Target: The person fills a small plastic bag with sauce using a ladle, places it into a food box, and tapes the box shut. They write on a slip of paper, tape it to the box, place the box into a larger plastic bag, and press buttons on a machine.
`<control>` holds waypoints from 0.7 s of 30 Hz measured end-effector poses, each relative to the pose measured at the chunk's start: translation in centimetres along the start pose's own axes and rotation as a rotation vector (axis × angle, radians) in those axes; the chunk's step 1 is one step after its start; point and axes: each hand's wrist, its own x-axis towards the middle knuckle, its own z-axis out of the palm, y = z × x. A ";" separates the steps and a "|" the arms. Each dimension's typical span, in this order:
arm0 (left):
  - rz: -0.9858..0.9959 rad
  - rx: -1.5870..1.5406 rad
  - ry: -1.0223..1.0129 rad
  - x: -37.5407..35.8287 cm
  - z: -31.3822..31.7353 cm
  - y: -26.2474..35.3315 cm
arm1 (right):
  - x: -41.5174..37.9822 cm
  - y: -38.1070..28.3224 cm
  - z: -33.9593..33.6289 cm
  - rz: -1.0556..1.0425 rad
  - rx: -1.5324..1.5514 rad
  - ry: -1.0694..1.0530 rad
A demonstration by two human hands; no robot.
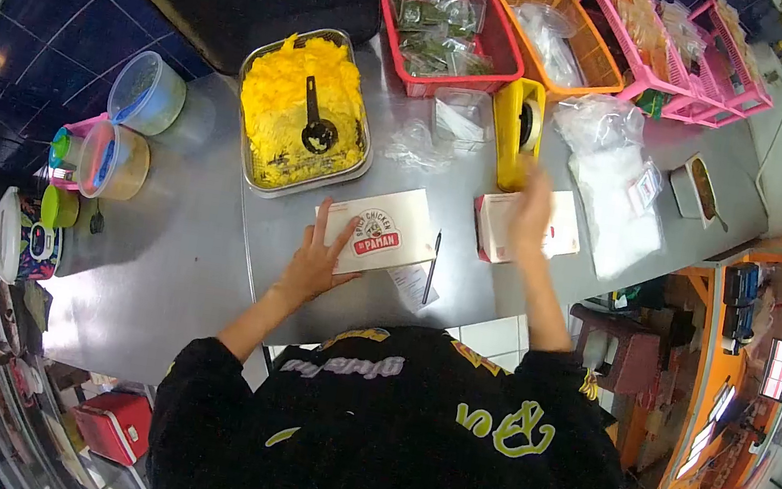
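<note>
Left hand [312,268] is lying flat, fingers spread, pressing on the near-left corner of the white printed box [379,231] on the steel table [176,263]; holding nothing. Right hand [531,215] is hovering over the stack of flat boxes [560,231], blurred; grip cannot be told. Yellow tape dispenser [517,130] is standing just beyond it. Tray of yellow rice [305,110] with a scoop is sitting far left. A pen [431,266] is lying right of the box.

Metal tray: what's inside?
The metal tray is filled with yellow rice, with a black scoop resting on top. The tray's bottom and anything under the rice are covered.
</note>
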 end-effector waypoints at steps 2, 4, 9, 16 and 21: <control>0.002 -0.054 0.012 -0.2 0.1 0.5 | 2.9 4.7 -1.5 0.290 -0.195 0.024; -0.131 -0.062 0.030 0.0 0.3 2.1 | 4.9 5.9 -1.6 0.607 -0.013 -0.153; -0.217 0.034 0.141 0.6 2.1 4.3 | 5.0 8.7 -0.7 0.874 0.458 -0.393; -0.275 0.055 0.289 1.1 2.8 5.1 | 0.1 6.0 -1.5 0.355 -0.193 -0.053; -0.316 0.023 0.279 1.3 2.1 5.7 | 0.9 2.5 -3.3 0.336 -0.248 0.108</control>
